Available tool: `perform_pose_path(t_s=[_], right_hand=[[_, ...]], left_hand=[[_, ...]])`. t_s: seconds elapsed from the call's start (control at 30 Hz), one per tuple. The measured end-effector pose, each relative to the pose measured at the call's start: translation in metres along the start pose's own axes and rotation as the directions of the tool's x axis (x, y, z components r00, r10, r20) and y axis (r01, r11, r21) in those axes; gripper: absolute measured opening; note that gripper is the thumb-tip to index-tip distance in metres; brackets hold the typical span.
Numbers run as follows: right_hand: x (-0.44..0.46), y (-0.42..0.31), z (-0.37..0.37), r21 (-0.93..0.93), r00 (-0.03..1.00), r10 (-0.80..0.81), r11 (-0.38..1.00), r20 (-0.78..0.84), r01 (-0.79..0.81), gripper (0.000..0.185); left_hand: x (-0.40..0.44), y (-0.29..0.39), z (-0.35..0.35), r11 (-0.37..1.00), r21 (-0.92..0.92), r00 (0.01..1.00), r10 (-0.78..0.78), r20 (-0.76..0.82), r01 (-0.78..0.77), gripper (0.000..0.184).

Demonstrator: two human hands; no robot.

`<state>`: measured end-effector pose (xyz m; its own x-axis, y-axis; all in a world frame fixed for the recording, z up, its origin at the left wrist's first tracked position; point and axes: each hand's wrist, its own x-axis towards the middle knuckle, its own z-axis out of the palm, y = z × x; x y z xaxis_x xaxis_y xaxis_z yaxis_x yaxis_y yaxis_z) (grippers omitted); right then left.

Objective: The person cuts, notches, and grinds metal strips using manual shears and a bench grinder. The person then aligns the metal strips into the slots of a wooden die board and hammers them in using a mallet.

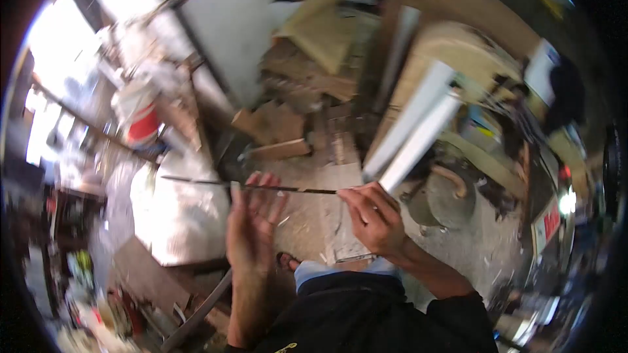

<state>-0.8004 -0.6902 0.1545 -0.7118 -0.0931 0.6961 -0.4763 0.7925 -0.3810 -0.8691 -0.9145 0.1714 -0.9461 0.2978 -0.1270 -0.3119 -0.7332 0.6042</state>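
A thin dark rod (317, 191) stretches nearly level across the middle of the head view. My right hand (376, 219) is closed, pinching the rod's right end between thumb and fingers. My left hand (252, 229) has its palm turned up and fingers spread. The rod passes across it, by the thumb and in front of the fingers, and its left end reaches beyond the hand. Whether the left hand bears any of its weight cannot be seen. Blur hides whether the rod is round or flat.
A bulging white sack (190, 222) stands left, below a red and white bucket (140, 114). Cardboard pieces (275, 124) lie ahead on the floor. Long white boards (418, 124) lean at right, above a rounded grey object (445, 202). A foot (286, 261) shows below.
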Motion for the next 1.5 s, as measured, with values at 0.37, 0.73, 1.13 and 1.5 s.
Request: perform_pose_path(t_s=[0.37, 0.73, 1.13, 1.5], right_hand=[[-0.205, 0.135, -0.319, -0.253, 0.822, 0.228, 0.879, -0.522, -0.404, 0.035], [-0.376, 0.034, -0.454, -0.459, 0.461, 0.215, 0.061, -0.861, -0.886, 0.023], [-0.511, 0.036, -0.637, -0.293, 0.240, 0.179, -0.404, -0.954, -0.867, 0.028], [-0.765, -0.010, -0.618, 0.575, -0.619, 0.004, -0.365, -0.785, -0.732, 0.051]], left_hand=[[0.032, -0.334, 0.283, 0.798, 0.433, 0.863, -0.499, 0.083, 0.420, 0.059], [-0.114, -0.639, 0.424, 0.149, 0.841, -0.003, -0.984, 0.176, 0.520, 0.041], [-0.304, -0.867, 0.528, -0.083, 0.789, -0.255, -0.962, 0.095, 0.608, 0.023], [-0.404, -0.965, 0.633, 0.258, 0.878, -0.192, -0.915, 0.356, 0.403, 0.049]])
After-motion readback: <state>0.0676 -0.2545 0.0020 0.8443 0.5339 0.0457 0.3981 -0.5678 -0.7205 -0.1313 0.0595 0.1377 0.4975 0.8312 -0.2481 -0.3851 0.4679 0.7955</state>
